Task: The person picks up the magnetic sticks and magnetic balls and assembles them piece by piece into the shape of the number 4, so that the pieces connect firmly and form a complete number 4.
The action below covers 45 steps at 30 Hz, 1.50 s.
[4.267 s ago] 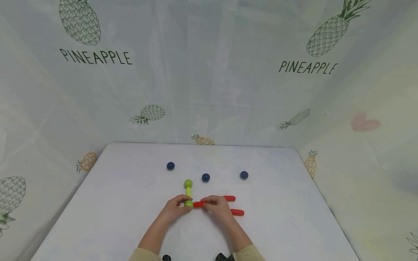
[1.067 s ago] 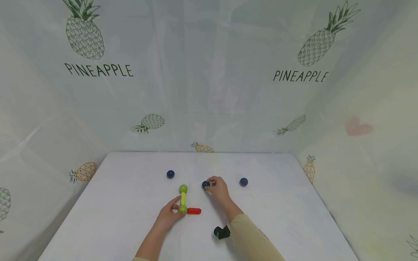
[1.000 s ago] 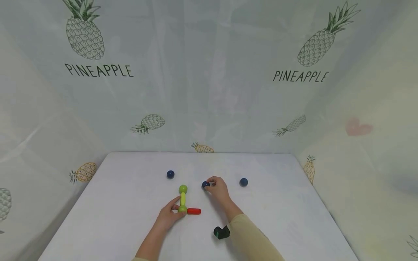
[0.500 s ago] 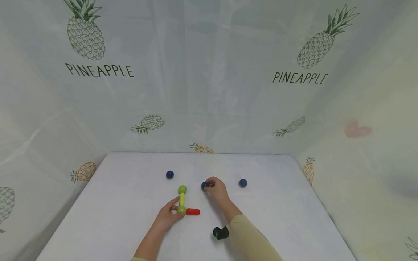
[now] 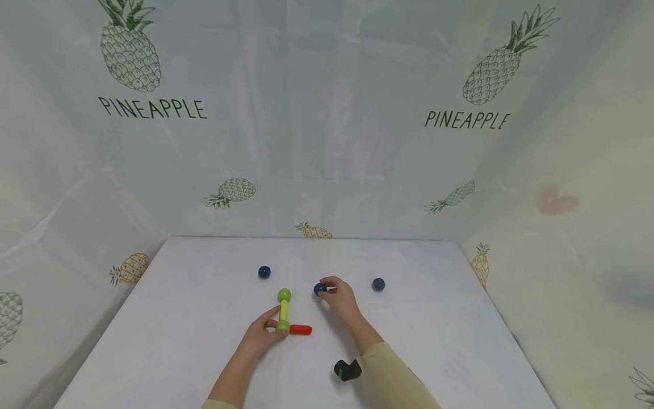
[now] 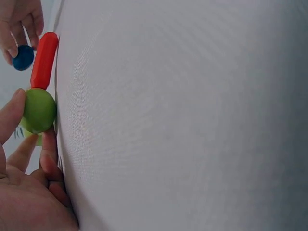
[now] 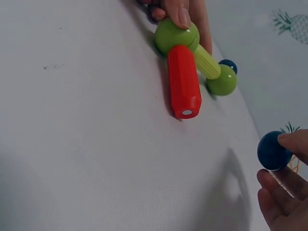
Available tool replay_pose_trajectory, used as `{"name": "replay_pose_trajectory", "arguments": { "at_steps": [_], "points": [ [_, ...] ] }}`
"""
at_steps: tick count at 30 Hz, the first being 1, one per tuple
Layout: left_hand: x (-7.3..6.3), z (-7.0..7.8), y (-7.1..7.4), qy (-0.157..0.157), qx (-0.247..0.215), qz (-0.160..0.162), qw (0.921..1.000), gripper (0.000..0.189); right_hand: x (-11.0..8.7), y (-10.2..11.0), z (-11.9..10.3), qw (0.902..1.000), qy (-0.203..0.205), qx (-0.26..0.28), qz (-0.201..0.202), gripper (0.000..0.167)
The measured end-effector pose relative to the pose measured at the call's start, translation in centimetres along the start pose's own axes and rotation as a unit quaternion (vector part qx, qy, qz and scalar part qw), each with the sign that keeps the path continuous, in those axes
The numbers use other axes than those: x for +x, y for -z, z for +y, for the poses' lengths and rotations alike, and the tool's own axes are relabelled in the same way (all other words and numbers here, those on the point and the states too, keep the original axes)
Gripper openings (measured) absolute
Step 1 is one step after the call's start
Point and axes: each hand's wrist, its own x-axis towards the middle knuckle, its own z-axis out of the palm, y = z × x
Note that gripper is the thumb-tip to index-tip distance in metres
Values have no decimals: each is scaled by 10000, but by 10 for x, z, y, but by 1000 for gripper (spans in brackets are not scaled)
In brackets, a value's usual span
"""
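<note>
My left hand (image 5: pixel 259 336) grips the near green ball (image 5: pixel 283 326) of an L-shaped magnetic building piece. From that ball a yellow-green rod (image 5: pixel 283 310) runs away to a second green ball (image 5: pixel 284 294). A red rod (image 7: pixel 183 84) points right from the near ball, its free end showing a pale round disc. My right hand (image 5: pixel 341 299) pinches a dark blue ball (image 7: pixel 274 150) between thumb and fingers, beyond and to the right of the red rod. In the right wrist view the blue ball is apart from the red rod.
A loose blue ball (image 5: pixel 264 272) lies at the back left of the white table (image 5: pixel 204 295), another blue ball (image 5: pixel 378 284) to the right of my right hand. A dark device (image 5: pixel 347 370) sits by the right sleeve. Pineapple-printed curtains (image 5: pixel 327 142) enclose the back and sides.
Since the oldest frame, my right hand has left the red rod, moved away from me and taken the middle blue ball. Two other red rods are no longer visible. Over the last second, little has moved.
</note>
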Motion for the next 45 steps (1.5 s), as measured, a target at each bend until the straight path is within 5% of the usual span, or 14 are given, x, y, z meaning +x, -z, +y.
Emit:
{"name": "replay_pose_trajectory", "arguments": {
  "at_steps": [10,30,45],
  "points": [
    [4,-6,-1,19,-41,-24,10000,71,-16,4,1,9996,235,-129,-70,37],
    [1,1,1,-1,-48,-57,10000,69,-35,11,3,9877,1045,-746,-896,32],
    [3,-2,0,84,-48,-51,9999,69,-43,12,14,9849,1198,-458,-1159,30]
  ]
}}
